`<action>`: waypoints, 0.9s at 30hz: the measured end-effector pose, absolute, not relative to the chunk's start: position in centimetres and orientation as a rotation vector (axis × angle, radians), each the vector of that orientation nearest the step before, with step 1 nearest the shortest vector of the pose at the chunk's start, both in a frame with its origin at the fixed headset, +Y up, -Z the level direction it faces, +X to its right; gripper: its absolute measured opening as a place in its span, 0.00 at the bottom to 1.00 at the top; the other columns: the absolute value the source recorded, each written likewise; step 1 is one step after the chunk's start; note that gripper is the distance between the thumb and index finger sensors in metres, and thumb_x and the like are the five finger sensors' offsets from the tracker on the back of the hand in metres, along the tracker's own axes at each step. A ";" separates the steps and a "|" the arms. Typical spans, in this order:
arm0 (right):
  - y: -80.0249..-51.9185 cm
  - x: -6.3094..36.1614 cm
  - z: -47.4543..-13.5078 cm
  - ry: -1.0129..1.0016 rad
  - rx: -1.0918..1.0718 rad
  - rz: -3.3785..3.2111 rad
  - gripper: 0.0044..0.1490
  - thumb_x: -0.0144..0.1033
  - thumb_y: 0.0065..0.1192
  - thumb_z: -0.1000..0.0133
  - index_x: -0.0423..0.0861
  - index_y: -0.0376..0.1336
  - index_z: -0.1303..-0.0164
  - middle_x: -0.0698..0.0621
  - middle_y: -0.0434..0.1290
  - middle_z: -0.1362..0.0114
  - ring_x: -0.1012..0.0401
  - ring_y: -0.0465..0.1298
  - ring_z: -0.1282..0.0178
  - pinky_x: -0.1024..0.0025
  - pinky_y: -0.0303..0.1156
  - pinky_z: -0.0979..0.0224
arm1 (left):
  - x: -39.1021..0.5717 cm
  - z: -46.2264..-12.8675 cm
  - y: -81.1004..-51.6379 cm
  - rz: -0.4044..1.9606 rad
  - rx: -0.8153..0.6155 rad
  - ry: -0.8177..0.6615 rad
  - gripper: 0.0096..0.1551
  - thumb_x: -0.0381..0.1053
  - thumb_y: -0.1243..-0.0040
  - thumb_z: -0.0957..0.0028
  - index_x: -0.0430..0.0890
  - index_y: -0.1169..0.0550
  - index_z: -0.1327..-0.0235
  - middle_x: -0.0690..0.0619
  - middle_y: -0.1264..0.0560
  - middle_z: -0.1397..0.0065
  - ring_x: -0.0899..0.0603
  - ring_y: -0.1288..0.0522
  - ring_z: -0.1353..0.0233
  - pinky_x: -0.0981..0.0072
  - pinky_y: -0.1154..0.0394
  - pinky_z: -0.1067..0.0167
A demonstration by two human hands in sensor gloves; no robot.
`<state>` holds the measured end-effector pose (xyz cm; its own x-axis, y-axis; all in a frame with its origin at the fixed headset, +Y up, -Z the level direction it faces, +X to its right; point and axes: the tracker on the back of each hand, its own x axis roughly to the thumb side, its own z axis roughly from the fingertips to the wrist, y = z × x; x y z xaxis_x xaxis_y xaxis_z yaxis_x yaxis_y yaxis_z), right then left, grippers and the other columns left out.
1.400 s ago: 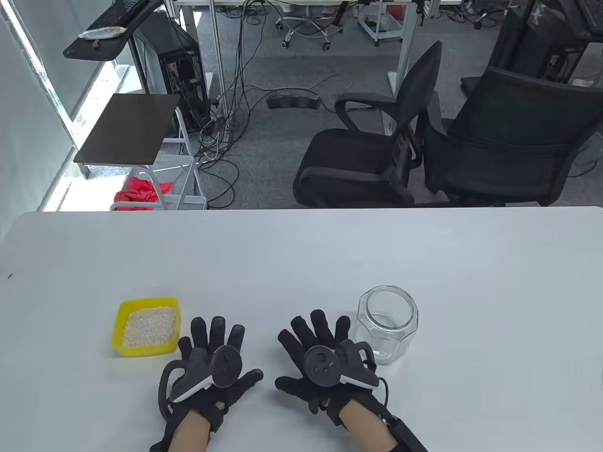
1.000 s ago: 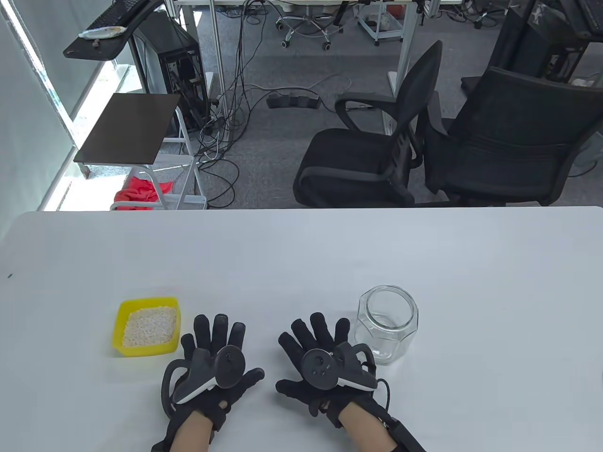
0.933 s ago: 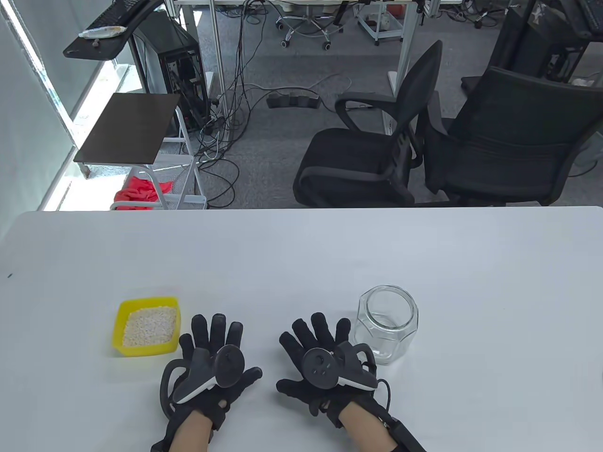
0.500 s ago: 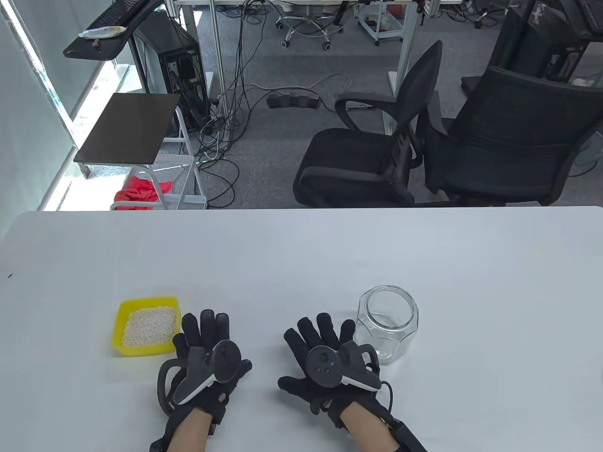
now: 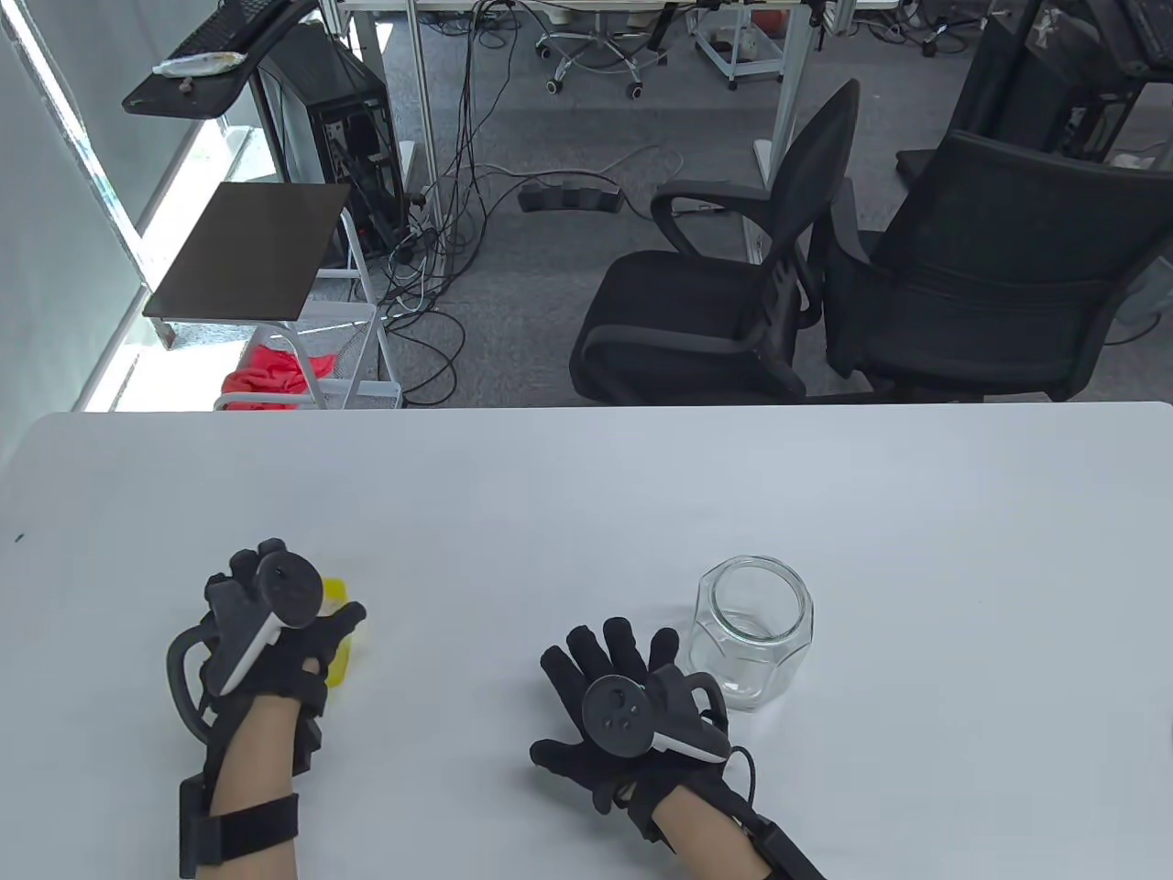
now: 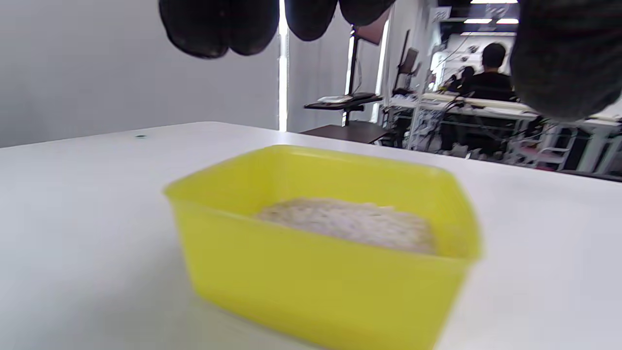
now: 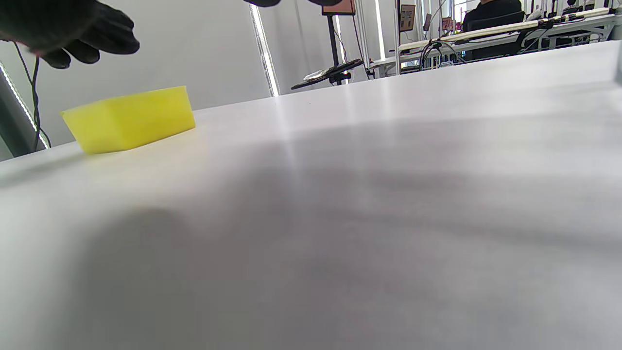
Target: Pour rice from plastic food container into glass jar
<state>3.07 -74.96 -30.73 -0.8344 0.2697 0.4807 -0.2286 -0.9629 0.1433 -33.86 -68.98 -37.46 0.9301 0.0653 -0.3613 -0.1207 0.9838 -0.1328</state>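
Note:
The yellow plastic container [image 6: 330, 277] holds white rice [image 6: 350, 223] and stands on the white table at the front left. In the table view my left hand [image 5: 293, 591] covers most of the container [image 5: 342, 655]. The left wrist view shows my left hand's fingers [image 6: 218, 24] spread above the container without touching it. The right wrist view shows the same gap between the left hand [image 7: 63, 29] and the container [image 7: 129, 119]. The empty, lidless glass jar [image 5: 751, 632] stands upright at the front right. My right hand [image 5: 614, 678] lies flat on the table just left of the jar, fingers spread, holding nothing.
The white table [image 5: 586, 495] stretches wide behind both objects. Two black office chairs [image 5: 733, 302] stand beyond the table's far edge. A small side table [image 5: 247, 252] and cables are on the floor at the back left.
My left hand lifted off the table and moved left and forward over the yellow container. My right hand stayed flat beside the jar. Container and jar have not moved.

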 end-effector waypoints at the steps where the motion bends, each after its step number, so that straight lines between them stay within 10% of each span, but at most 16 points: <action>1: -75.0 3.0 -30.7 0.125 0.745 2.781 0.58 0.73 0.58 0.51 0.53 0.45 0.17 0.44 0.44 0.13 0.38 0.37 0.15 0.24 0.26 0.34 | -34.9 -37.8 -69.1 0.089 -0.178 0.373 0.68 0.79 0.40 0.49 0.49 0.60 0.13 0.40 0.53 0.15 0.24 0.39 0.19 0.38 0.34 0.28; 18: -75.2 2.9 -30.7 0.224 0.710 2.790 0.59 0.72 0.58 0.51 0.52 0.45 0.17 0.43 0.44 0.13 0.38 0.38 0.15 0.24 0.26 0.34 | -40.8 -39.2 -73.5 0.228 -0.201 0.613 0.37 0.62 0.35 0.44 0.50 0.30 0.24 0.53 0.22 0.33 0.49 0.10 0.47 0.71 0.13 0.56; 27: -75.2 3.2 -30.7 0.239 0.683 2.785 0.58 0.72 0.58 0.51 0.51 0.45 0.17 0.43 0.45 0.13 0.38 0.38 0.16 0.24 0.27 0.34 | -41.9 -38.6 -74.9 0.328 -0.160 0.590 0.28 0.56 0.36 0.43 0.51 0.24 0.30 0.55 0.18 0.40 0.49 0.09 0.51 0.73 0.12 0.60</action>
<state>3.17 -75.22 -30.74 -0.8547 0.2912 0.4298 -0.2139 -0.9519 0.2196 -41.91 -74.92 -38.63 0.7812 0.2566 -0.5691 -0.3473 0.9362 -0.0545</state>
